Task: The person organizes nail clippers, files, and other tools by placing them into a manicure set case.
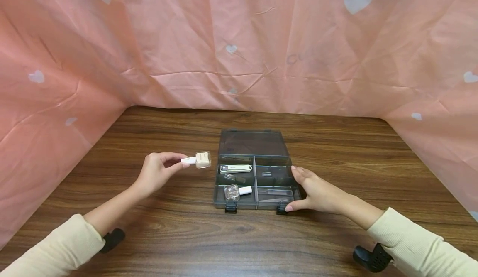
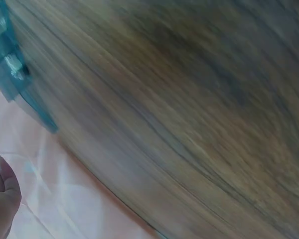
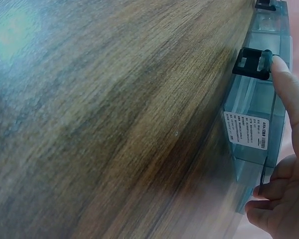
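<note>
In the head view my left hand (image 1: 158,171) pinches the white cap of a nail polish bottle (image 1: 203,160), held sideways just left of a dark translucent compartment box (image 1: 242,206). The polish looks cream. My right hand (image 1: 317,189) grips the box's front right corner, thumb beside a black latch (image 1: 281,207) and fingers along the right side. Inside the box lie a nail clipper (image 1: 236,168), a second nail polish bottle (image 1: 232,192) with glittery clear contents, and thin flat strips (image 1: 275,192). The left wrist view catches only part of my left hand (image 2: 2,196); its bottle is out of frame.
The box's lid (image 1: 252,143) stands open toward the back. A brown wooden table (image 1: 179,235) lies under everything, with a pink heart-print curtain (image 1: 239,61) around its back and sides. A printed label (image 3: 246,130) is stuck on the box's side.
</note>
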`<state>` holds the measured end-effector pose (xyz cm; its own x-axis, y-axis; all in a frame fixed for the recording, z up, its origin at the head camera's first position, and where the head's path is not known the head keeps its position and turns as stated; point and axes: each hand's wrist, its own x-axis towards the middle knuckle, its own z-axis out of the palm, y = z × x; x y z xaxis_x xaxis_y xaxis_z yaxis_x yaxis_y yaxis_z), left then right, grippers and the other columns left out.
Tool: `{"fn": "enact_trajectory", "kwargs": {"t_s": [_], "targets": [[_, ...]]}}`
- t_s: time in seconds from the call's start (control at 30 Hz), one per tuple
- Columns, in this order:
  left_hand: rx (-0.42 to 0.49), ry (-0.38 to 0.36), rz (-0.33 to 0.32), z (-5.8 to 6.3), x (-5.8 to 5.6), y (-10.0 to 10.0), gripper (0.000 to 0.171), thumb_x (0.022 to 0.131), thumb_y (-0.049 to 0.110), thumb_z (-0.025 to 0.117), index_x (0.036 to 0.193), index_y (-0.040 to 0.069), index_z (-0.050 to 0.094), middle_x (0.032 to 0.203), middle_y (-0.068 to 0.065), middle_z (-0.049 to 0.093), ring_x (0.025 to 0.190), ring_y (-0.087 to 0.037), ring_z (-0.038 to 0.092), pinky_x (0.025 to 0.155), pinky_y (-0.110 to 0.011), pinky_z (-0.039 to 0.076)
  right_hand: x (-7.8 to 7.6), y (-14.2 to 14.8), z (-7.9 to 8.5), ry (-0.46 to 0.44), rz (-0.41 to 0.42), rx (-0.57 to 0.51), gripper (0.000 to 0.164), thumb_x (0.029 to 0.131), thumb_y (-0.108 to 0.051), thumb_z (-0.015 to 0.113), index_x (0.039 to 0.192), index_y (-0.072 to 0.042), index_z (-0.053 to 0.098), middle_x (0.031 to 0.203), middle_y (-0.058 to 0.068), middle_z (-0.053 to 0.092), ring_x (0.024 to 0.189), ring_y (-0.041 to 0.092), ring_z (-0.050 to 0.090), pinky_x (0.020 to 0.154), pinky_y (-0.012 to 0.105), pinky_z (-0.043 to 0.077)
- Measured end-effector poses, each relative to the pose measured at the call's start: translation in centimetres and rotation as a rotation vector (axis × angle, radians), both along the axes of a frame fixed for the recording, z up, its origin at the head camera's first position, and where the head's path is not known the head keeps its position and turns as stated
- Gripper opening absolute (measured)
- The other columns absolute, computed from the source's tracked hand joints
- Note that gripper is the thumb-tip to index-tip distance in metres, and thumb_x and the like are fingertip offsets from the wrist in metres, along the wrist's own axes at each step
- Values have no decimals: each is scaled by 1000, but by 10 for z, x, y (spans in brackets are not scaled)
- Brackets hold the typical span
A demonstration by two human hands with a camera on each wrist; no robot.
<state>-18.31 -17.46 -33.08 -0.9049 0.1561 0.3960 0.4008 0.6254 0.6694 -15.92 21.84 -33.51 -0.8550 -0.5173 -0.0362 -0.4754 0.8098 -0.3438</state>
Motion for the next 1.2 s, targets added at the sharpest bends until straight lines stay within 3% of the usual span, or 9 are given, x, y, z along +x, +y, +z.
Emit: {"fn": "enact_trajectory", "kwargs": {"t_s": [0.43, 0.93, 1.2], "targets": [[11, -4, -99, -1, 14, 31, 12, 74, 3, 75, 85, -1, 73, 81, -13, 72, 65, 5, 55, 56, -18, 52, 0, 1, 1, -6, 2, 2, 112, 69, -63, 67, 137, 17, 27, 142, 35, 31, 132, 49, 30, 105, 58, 30], [7, -54, -297, -12, 28, 72, 12, 77, 4, 72, 86, -3, 72, 82, -13, 72, 71, -7, 64, 60, -16, 54, 1, 1, 0, -3, -6, 4, 111, 69, -62, 68, 137, 17, 27, 141, 35, 31, 132, 49, 30, 105, 59, 30], [-14, -102, -329, -18, 28, 83, 11, 77, 7, 72, 84, -2, 72, 78, -10, 72, 65, 0, 59, 58, -14, 52, 0, 1, 0, -3, -3, 0, 111, 70, -61, 68, 137, 17, 27, 141, 35, 31, 132, 49, 29, 105, 59, 30]]}}
